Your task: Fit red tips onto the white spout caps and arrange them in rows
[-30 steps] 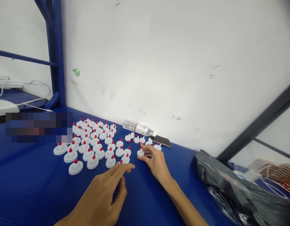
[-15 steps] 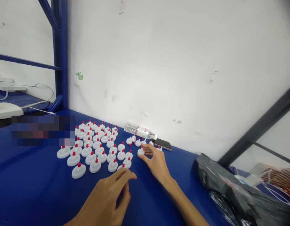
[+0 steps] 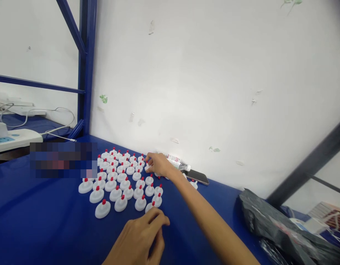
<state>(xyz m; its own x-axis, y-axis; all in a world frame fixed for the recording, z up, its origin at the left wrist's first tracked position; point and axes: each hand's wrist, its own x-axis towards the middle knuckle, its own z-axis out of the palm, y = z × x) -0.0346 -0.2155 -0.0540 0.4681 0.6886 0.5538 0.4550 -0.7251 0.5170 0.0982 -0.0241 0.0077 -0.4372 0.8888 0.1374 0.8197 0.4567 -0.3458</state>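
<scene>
Several white round caps with red tips [image 3: 103,209] stand in a loose group on the blue table [image 3: 59,228]. My right hand [image 3: 156,163] reaches to the group's far right edge, its fingers closed on a white cap [image 3: 148,167] that they partly cover. Near the front of the group, my left hand [image 3: 144,235] hovers with thumb and forefinger bent and apart, holding nothing. Behind my right forearm lie more white pieces [image 3: 194,184], some hidden by the arm.
A clear plastic bottle [image 3: 177,162] and a dark phone [image 3: 197,177] lie by the wall. Dark plastic bags [image 3: 280,224] are at the right. A power strip [image 3: 18,140] with white cables is at the left, near a blue metal post [image 3: 88,66].
My right hand has moved left and away with the white cap, from the loose pieces to the group's far right edge. The camera view has shifted; my left hand keeps its pose.
</scene>
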